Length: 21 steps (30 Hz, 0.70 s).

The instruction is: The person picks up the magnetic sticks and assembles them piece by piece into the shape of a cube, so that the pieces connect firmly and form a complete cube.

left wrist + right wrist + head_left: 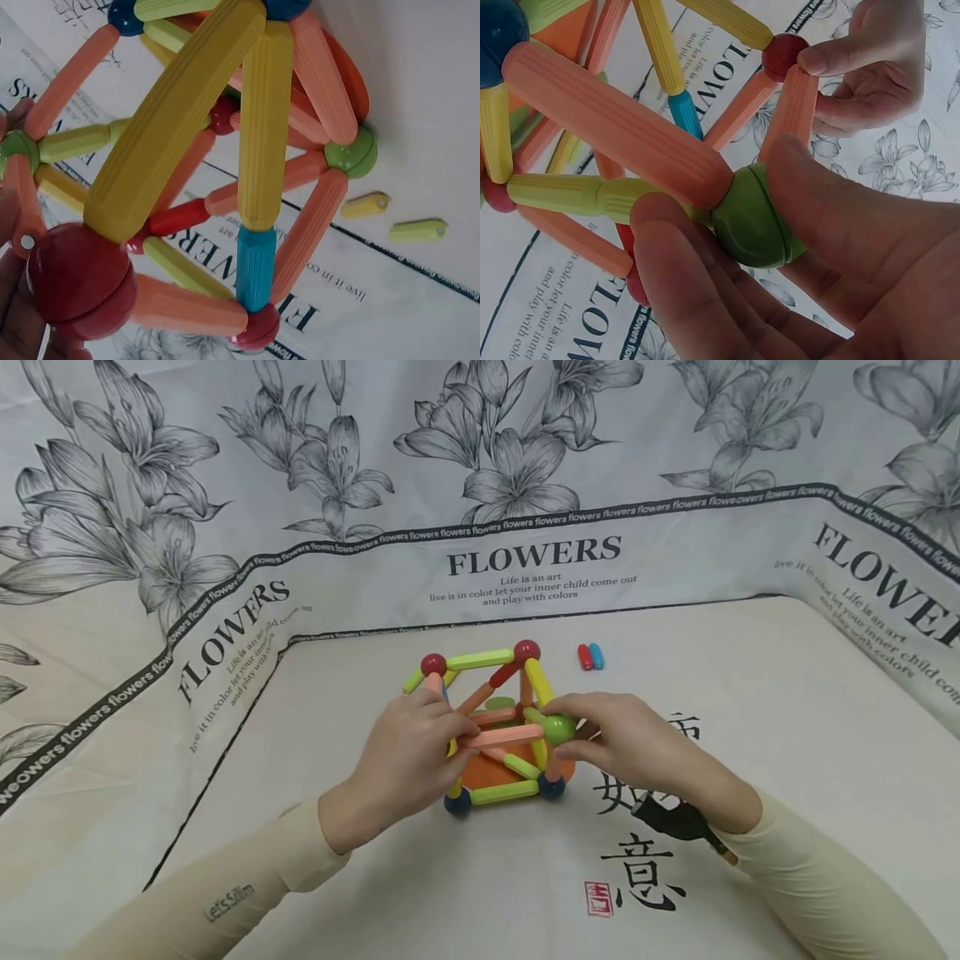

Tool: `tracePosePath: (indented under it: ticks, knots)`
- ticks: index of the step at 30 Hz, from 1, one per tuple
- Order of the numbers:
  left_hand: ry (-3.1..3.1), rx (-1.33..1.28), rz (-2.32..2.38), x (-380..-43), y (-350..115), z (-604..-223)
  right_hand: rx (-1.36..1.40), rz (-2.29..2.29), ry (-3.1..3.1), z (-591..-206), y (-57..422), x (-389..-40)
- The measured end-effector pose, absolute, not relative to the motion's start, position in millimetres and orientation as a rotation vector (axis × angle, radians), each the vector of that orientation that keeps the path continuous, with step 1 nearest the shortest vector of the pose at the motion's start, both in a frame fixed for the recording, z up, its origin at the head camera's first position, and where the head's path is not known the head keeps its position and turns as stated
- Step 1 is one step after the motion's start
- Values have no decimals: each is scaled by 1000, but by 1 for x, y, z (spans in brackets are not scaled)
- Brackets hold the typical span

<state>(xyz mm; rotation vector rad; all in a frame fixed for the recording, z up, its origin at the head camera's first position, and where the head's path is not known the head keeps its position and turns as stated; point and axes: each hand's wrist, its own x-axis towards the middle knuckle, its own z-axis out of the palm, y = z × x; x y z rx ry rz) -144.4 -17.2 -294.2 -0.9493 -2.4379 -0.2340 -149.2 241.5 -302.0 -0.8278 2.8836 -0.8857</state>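
Note:
A frame of magnetic rods and balls stands between the hands. My right hand (645, 739) pinches its green ball (558, 729) between thumb and fingers. My left hand (412, 747) pinches the near end of a salmon rod (513, 737), right by a red ball (784, 57) in the right wrist view. That rod's other end meets the green ball. In the left wrist view, the rod's tip with a white dot (27, 241) lies close to the large red ball (82, 281). In the head view, my left hand covers this joint.
Dark blue balls (458, 802) form the frame's near bottom corners, above an orange plate (483, 772). Behind are a short red rod (585, 657) and a short blue rod (596, 656). Yellow (365, 205) and lime pieces (417, 230) lie beyond the frame. Printed cloth rises at the back.

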Motion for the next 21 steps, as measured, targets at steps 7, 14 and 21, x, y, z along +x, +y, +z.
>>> tracePosePath:
  ticks: [7,14,21]
  knots:
    - [-2444,-951,-216,-147,-17,-298,-817,-888,2880,-301,242,-150]
    - [-2609,-851,-330,-138,-38,-296,-827,-871,2880,-299,243,-149]
    - [-2689,-819,-471,-136,-42,-306,-826,-860,2903,-300,241,-148]
